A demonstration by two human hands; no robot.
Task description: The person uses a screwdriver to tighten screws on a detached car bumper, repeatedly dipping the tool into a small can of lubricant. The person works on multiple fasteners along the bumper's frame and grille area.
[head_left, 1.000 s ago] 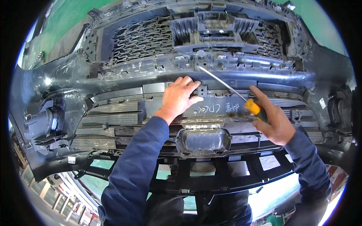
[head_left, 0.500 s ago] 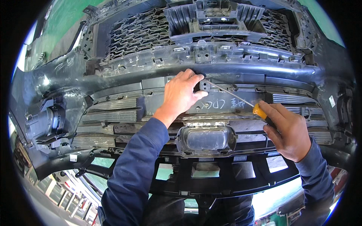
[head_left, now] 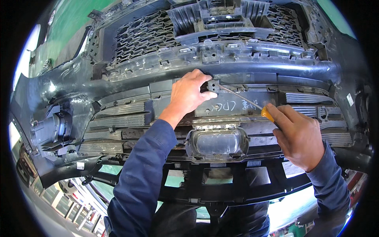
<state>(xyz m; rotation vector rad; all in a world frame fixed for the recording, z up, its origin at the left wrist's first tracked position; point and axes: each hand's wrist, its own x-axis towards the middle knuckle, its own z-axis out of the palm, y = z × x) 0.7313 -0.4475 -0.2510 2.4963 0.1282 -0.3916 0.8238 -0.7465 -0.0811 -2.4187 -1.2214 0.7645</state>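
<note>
A large black car bumper [head_left: 252, 70] lies in front of me with its inner side showing. My right hand [head_left: 298, 132] is closed around the yellow handle of a screwdriver [head_left: 241, 96]. The long metal shaft slants up to the left, its tip at the right side of a small dark bracket [head_left: 213, 86] with holes. Thumb and forefinger of my left hand [head_left: 188, 91] pinch this bracket from the left, one below and one above. It sits at the bumper's middle, just under the smooth crossbar; what lies behind it is hidden.
Mesh grille [head_left: 146, 33] spans the upper part. Below the hands are ribbed slats [head_left: 118, 114] and a rounded rectangular housing [head_left: 218, 142]. A lower strip with square openings [head_left: 218, 175] runs near me. A lamp-like housing [head_left: 55, 128] is at left.
My right hand and the screwdriver have shifted slightly left and down. My left thumb and forefinger have moved a little, showing more of the bracket. The view has tilted slightly.
</note>
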